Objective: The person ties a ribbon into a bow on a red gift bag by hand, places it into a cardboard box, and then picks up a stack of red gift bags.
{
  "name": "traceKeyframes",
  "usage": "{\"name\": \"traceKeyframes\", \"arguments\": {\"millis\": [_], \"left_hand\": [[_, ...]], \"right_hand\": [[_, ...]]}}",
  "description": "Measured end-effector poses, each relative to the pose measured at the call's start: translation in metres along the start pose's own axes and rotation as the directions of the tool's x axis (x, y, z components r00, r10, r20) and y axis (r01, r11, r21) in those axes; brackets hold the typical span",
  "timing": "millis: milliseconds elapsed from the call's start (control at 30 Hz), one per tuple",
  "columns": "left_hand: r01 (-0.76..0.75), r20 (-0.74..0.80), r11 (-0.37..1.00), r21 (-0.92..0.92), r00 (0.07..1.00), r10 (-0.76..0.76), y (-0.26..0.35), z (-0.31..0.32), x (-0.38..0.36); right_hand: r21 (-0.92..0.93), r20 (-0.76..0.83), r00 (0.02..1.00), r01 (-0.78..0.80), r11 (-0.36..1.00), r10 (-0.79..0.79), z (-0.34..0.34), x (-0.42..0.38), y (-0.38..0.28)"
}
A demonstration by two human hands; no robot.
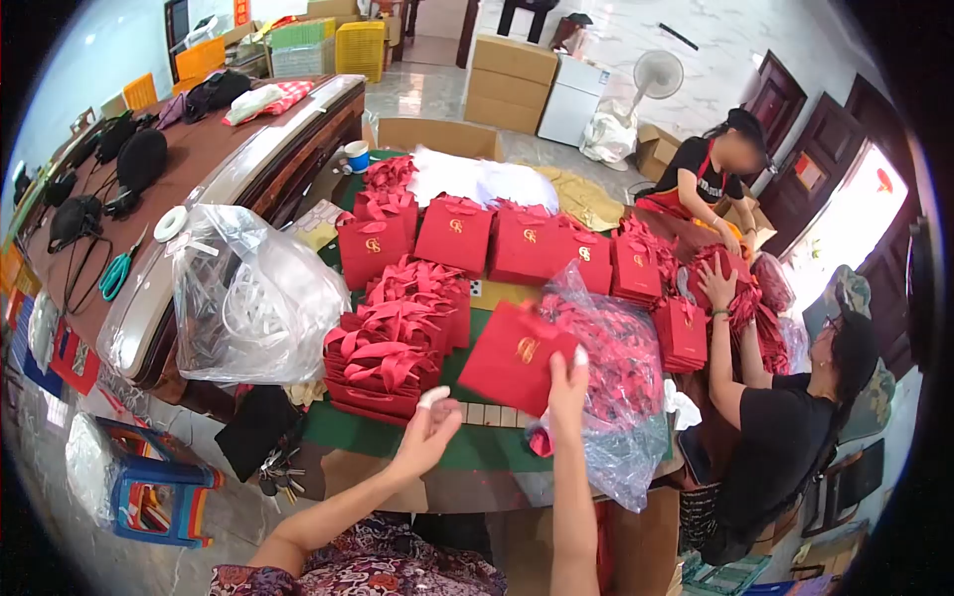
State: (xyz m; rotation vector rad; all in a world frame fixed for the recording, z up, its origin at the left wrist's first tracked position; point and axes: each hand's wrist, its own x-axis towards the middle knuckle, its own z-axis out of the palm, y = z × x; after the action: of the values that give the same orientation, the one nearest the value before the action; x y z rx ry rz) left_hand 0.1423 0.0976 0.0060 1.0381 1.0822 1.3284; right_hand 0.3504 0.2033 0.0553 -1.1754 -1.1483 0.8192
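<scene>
My right hand (568,389) grips a flat red paper gift bag (505,360) by its right edge; a gold logo is on the bag's face and a white cover is on one fingertip. Loosely curled and empty, my left hand (429,433) is close to the near end of a row of red gift bags (370,382) with ribbon handles; it too has a white-covered finger. Right of the held bag lies a clear plastic sack (621,437) full of red ribbons or bags. Several stacks of red gift bags (452,236) stand upright along the far side.
Two co-workers in black, one at the far right (711,179) and one at the near right (795,417), handle red bags. A clear bag of white material (253,308) sits on the left. Scissors (121,270) and tape (170,223) lie on the brown table (149,219). Stacked stools (164,487) stand lower left.
</scene>
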Motion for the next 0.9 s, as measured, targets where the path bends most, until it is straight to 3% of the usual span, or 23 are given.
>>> {"name": "traceKeyframes", "arguments": {"millis": [33,100,233,333,400,500,633,667,700,767,833,900], "left_hand": [[-0.001,-0.013,1.000,0.002,1.000,0.001,-0.004,-0.003,-0.009],[0.037,0.036,0.988,0.148,0.998,-0.043,-0.012,-0.012,-0.033],[0.100,0.137,0.970,0.223,0.982,-0.133,-0.012,-0.027,-0.077],[0.140,0.147,0.949,0.283,0.971,-0.187,-0.002,-0.034,-0.097],[0.144,0.095,0.942,0.304,0.979,-0.180,0.002,-0.044,-0.106],[0.127,0.053,0.943,0.306,0.987,-0.150,0.004,-0.057,-0.117],[0.131,-0.022,0.919,0.372,0.991,-0.132,0.015,-0.074,-0.121],[0.073,-0.049,0.898,0.433,0.997,-0.057,0.014,-0.080,-0.120],[0.019,-0.071,0.868,0.496,0.997,0.019,0.016,-0.087,-0.120],[-0.091,-0.100,0.746,0.660,0.973,0.208,0.030,-0.103,-0.109],[-0.105,-0.094,0.514,0.852,0.933,0.347,0.035,-0.128,-0.097],[-0.031,-0.089,0.275,0.961,0.907,0.411,0.047,-0.146,-0.079]], "right_hand": [[-0.081,-0.069,0.994,0.079,0.994,-0.085,0.008,0.019,-0.004],[0.037,-0.008,0.986,0.165,0.986,-0.165,0.017,0.069,0.020],[-0.334,-0.003,0.949,0.297,0.894,-0.316,0.030,0.140,0.104],[-0.404,0.186,0.967,0.238,0.883,-0.176,0.028,0.162,0.143],[-0.425,0.207,0.968,0.221,0.878,-0.144,0.015,0.179,0.197],[-0.652,0.102,0.981,0.189,0.735,-0.162,0.029,0.158,0.162],[-0.702,0.088,0.970,0.222,0.676,-0.228,0.041,0.146,0.145],[-0.730,0.115,0.963,0.249,0.637,-0.245,0.041,0.145,0.142],[-0.729,0.118,0.963,0.249,0.637,-0.241,0.041,0.136,0.129],[-0.670,0.236,0.873,0.464,0.579,-0.426,0.043,0.112,0.092],[-0.634,0.270,0.861,0.496,0.593,-0.432,0.040,0.079,0.056],[-0.414,0.296,0.891,0.445,0.794,-0.345,0.038,0.027,0.011]]}}
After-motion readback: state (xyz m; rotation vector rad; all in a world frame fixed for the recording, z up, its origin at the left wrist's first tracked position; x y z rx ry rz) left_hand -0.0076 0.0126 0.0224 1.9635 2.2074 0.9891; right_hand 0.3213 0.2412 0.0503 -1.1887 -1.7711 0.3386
